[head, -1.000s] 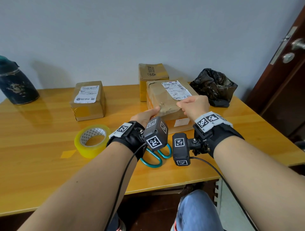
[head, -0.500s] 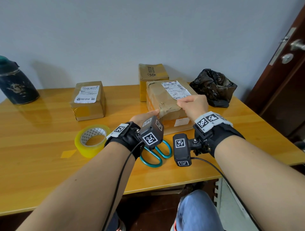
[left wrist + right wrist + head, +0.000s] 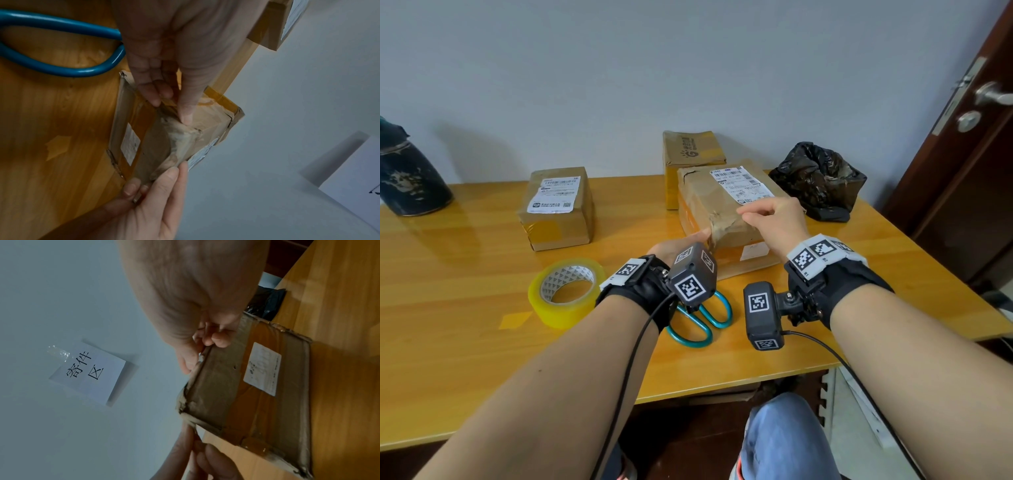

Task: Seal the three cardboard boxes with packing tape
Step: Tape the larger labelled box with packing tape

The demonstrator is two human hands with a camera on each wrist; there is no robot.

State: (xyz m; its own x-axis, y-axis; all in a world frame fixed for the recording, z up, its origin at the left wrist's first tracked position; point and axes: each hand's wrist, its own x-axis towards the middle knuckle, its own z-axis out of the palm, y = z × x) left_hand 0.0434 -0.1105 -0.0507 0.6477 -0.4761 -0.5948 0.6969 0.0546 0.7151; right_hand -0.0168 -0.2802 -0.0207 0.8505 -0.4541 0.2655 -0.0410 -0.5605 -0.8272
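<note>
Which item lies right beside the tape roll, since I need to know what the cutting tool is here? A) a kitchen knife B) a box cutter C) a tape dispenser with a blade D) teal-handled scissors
D: the teal-handled scissors lie on the wooden table just right of the yellowish tape roll, partly hidden under the left hand's wrist camera; no knife, cutter or dispenser shows.

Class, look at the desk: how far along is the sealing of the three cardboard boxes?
Done: uncertain; the left box and back box show yellowish tape, old or new unclear. In hand: the left hand and right hand pinch clear tape across the front box. Left: press it down; the tape roll and scissors lie idle.
</note>
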